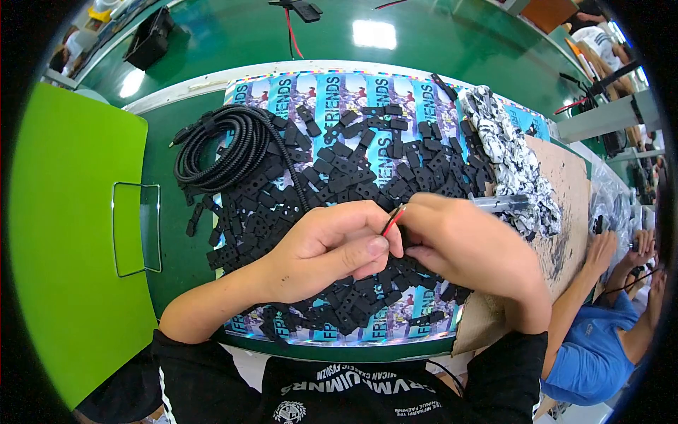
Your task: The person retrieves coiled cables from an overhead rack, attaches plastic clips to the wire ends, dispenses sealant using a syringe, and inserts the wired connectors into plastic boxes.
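Red and black wires (393, 220) stick up from the pinched thumb and fingers of my left hand (328, 244). My right hand (462, 237) is closed right beside it, its fingertips at the tips of these wires. A black ribbed cable (222, 152) lies coiled at the left, and one length of it runs down behind my left hand. Under and around both hands are many small flat black plastic pieces (346, 173) with holes, loosely heaped on a printed sheet (318, 92).
A crumpled black-and-white cloth (512, 155) and a clear tube (501, 203) lie at the right, near cardboard (565, 173). A green panel with a wire handle (78, 240) stands left. Further back is a black bin (150, 37). A person in a blue shirt (593, 346) works at right.
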Demonstrator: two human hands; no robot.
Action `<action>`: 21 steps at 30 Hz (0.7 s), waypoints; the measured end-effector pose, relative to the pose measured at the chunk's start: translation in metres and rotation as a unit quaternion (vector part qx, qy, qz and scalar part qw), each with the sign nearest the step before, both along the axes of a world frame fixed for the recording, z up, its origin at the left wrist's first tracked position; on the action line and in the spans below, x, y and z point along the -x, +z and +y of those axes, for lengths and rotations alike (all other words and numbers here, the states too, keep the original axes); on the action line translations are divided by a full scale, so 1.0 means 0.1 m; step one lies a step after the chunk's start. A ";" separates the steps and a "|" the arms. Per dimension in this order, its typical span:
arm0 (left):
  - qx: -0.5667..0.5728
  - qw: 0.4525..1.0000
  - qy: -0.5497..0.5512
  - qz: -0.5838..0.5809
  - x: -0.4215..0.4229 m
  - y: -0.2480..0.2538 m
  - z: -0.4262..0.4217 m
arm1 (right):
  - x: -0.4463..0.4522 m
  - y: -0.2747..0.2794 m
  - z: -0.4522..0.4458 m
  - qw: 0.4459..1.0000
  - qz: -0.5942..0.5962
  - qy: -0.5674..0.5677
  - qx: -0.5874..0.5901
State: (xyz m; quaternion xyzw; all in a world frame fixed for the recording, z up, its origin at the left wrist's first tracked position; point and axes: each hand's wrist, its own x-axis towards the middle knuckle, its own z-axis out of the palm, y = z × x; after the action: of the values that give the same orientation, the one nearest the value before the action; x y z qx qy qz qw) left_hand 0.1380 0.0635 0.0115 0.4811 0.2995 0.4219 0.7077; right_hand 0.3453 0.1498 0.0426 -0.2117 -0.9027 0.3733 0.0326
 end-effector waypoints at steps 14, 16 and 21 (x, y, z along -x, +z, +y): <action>0.027 0.996 0.010 -0.083 -0.02 0.01 -0.01 | 0.14 0.08 0.08 0.892 0.332 -0.085 0.296; 0.026 0.997 -0.013 -0.069 0.02 -0.02 -0.01 | 0.13 0.08 0.07 0.902 0.324 -0.101 0.266; 0.024 0.998 -0.021 -0.050 0.03 0.00 0.00 | 0.14 0.07 0.08 0.889 0.324 -0.131 0.295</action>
State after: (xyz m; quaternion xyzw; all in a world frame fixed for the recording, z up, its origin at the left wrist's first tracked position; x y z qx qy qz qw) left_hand 0.1349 0.0631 0.0114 0.4485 0.2641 0.4231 0.7417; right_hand 0.3317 0.1581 0.0491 -0.1952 -0.6543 0.6625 0.3081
